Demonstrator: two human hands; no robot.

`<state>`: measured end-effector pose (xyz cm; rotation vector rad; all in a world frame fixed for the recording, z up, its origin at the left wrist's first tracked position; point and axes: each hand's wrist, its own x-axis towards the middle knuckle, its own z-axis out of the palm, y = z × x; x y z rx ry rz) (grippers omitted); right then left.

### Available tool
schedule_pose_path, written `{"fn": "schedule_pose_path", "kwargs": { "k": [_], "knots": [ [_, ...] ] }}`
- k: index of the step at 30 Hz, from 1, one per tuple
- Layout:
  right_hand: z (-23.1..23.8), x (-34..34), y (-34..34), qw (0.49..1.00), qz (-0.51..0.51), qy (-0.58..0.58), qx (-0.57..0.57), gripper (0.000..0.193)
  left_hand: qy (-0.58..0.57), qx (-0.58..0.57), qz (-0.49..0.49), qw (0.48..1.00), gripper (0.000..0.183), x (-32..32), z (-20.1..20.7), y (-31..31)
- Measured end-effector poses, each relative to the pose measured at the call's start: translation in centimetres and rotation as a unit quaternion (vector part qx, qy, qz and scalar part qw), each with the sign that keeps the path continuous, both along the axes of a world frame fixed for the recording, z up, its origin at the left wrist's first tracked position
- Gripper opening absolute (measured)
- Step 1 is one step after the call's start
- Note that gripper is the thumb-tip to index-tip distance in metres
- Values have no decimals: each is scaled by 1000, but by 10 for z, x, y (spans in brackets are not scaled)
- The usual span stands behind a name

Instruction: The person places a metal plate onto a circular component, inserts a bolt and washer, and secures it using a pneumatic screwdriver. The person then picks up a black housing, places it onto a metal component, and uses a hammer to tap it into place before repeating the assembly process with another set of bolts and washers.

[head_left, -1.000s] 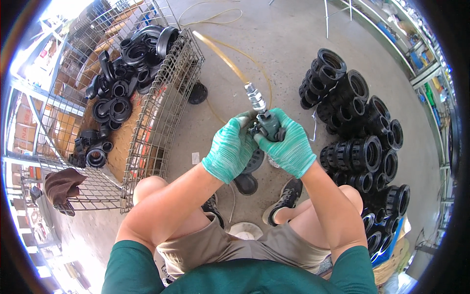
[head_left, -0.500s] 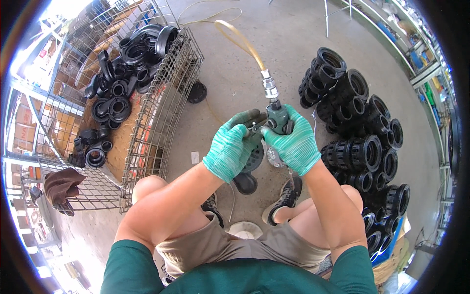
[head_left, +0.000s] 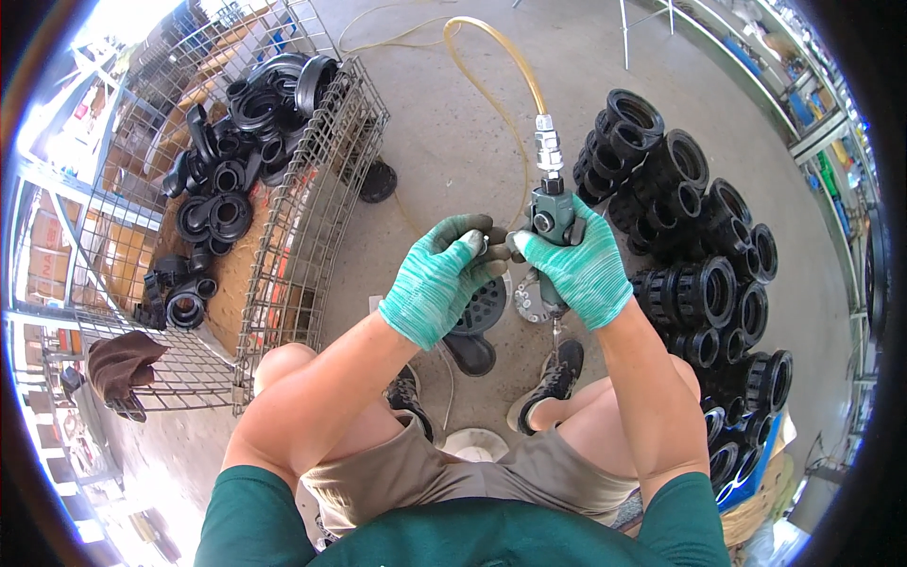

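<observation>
My right hand (head_left: 584, 269), in a green-and-white glove with dark fingertips, is wrapped round a dark green air screwdriver (head_left: 553, 210). Its metal coupling (head_left: 547, 142) joins a yellow air hose (head_left: 493, 36) and points away from me; the bit end points down toward my right shoe. Close by on the left, my left hand (head_left: 435, 283), gloved alike, pinches a tiny shiny metal piece (head_left: 485, 246), too small to name surely. Beneath the hands lies a black plastic fitting with a perforated round face (head_left: 484, 307), partly hidden by my left hand. Beside it sits a round dish of small metal parts (head_left: 531, 300).
A wire cage (head_left: 312, 203) on the left holds many black plastic fittings (head_left: 227, 208), with a brown cloth (head_left: 123, 364) over its near corner. Black ribbed rings (head_left: 704, 288) are stacked on the right. A black round piece (head_left: 380, 181) lies by the cage; shelving lines both sides.
The air screwdriver has moved right in my right hand and turned, its hose coupling swinging rightward. My left hand has drawn slightly left, so the hands are farther apart.
</observation>
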<state>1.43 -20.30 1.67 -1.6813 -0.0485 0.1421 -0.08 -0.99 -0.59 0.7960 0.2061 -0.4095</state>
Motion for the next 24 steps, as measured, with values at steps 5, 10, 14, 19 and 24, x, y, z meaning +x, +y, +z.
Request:
{"fn": "schedule_pose_path", "kwargs": {
  "k": [5,10,14,19,24],
  "knots": [
    [4,0,2,998,-10,40,52,22,9,-12,-23,1000,30,-2,-8,6],
    [7,0,0,998,-14,39,46,22,23,-76,-45,996,27,0,-15,6],
    [7,1,0,997,-12,55,51,22,58,-56,-16,997,29,-1,-2,1],
    [7,1,-1,998,-18,44,39,23,1,-65,-31,997,31,-2,-8,4],
    [3,1,-2,999,-22,26,31,24,17,-52,-34,998,30,-3,-3,5]
  ]
}}
